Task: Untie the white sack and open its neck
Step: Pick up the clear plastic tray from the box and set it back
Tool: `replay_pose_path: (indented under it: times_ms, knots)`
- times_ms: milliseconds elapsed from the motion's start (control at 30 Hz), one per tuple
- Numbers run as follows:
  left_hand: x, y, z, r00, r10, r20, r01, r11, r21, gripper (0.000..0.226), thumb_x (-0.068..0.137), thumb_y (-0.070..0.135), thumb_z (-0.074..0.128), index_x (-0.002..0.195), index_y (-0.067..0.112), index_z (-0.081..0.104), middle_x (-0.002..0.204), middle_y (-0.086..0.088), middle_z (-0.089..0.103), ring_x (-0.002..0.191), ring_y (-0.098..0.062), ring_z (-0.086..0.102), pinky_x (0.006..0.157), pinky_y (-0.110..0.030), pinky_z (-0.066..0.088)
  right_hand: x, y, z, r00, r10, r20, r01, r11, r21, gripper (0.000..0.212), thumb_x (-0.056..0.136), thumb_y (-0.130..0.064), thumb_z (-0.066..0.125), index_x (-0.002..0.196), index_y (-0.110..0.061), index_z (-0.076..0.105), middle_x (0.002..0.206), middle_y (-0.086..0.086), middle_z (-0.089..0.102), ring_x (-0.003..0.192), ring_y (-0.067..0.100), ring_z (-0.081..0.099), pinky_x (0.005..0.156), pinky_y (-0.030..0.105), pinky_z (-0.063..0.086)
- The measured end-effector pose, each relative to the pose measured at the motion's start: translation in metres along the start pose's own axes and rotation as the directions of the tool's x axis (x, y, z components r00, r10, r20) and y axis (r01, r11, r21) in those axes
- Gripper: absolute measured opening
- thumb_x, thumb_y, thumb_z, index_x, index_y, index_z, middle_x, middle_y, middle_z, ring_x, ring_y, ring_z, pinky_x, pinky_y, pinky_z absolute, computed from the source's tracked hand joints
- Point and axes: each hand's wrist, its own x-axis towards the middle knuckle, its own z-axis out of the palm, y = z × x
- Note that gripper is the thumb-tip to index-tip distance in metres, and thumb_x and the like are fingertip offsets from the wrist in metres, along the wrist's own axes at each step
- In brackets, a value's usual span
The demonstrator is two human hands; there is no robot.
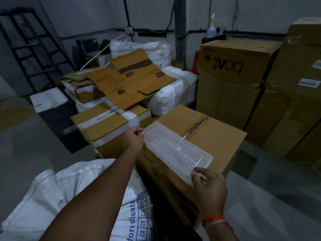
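Dim storeroom, seen from above the hands. Left hand at the far short end of a clear plastic tray, fingers curled round that end's rim, thumb side up. Right hand at the near short end of the same tray, thumb and fingers pinching the corner rim; orange thread band round that wrist. Tray long, shallow and see-through, ribbed on its floor, lying slantwise across the top of a brown cardboard carton printed "Crompton" along its taped seam; whether resting on the carton or held just above it, cannot tell. White sack low in the near left, under the left forearm and just beside the carton, woven fabric with blue print and a grid of cells marked C8, C9 and onward on its side; its neck and any tie not to be made out here, and neither hand touching it. Beyond the left hand, a taped carton bound with white tape, and behind that a flattened cardboard box lying tilted over white plastic-wrapped bundles. On the right, tall stacked cartons, the nearest upper one printed "boat" upside down. A spray bottle standing behind that stack by the wall. Dark metal ladder at far left.
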Motion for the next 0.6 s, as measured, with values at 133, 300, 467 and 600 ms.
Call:
replay_pose_path:
  times_ms: [133,300,467,600]
  knots:
    - [0.004,-0.012,0.003,1.0,-0.015,0.022,0.014,1.0,0.02,0.013,0.092,0.014,0.071,0.102,0.015,0.079,0.111,-0.008,0.078,0.107,-0.027,0.071,0.091,-0.034,0.055,-0.003,0.002,0.002,1.0,0.014,0.019,-0.013,1.0,-0.016,0.01,0.087,-0.024,0.077,0.094,-0.03,0.079,0.112,0.004,0.061,0.072,-0.005,0.053,0.079,0.019,0.053]
    - [0.005,-0.019,0.006,0.999,-0.018,0.051,0.017,1.0,0.022,0.015,0.093,0.014,0.069,0.106,0.017,0.078,0.114,-0.008,0.078,0.108,-0.028,0.07,0.096,-0.046,0.058,-0.002,0.012,0.006,0.999,0.014,0.032,-0.015,1.0,0.007,0.009,0.082,-0.021,0.079,0.083,-0.03,0.079,0.103,0.003,0.068,0.071,-0.006,0.058,0.068,0.014,0.046]
    - [0.008,-0.02,0.01,0.998,0.001,0.068,-0.002,1.0,0.015,0.014,0.093,0.014,0.069,0.104,0.016,0.077,0.11,-0.008,0.077,0.104,-0.028,0.07,0.095,-0.048,0.059,0.001,0.019,0.009,0.999,0.03,0.017,-0.03,0.999,0.043,0.008,0.081,-0.023,0.079,0.082,-0.032,0.078,0.099,0.0,0.069,0.078,0.005,0.066,0.079,0.028,0.057]
    - [0.007,-0.019,0.01,0.997,-0.005,0.078,0.005,1.0,0.001,0.01,0.094,0.013,0.069,0.1,0.019,0.076,0.108,-0.009,0.077,0.103,-0.03,0.07,0.093,-0.049,0.059,0.004,0.022,0.009,0.998,0.05,0.039,-0.054,0.994,0.091,0.013,0.084,-0.021,0.078,0.083,-0.034,0.077,0.102,-0.003,0.065,0.078,0.007,0.069,0.08,0.034,0.061]
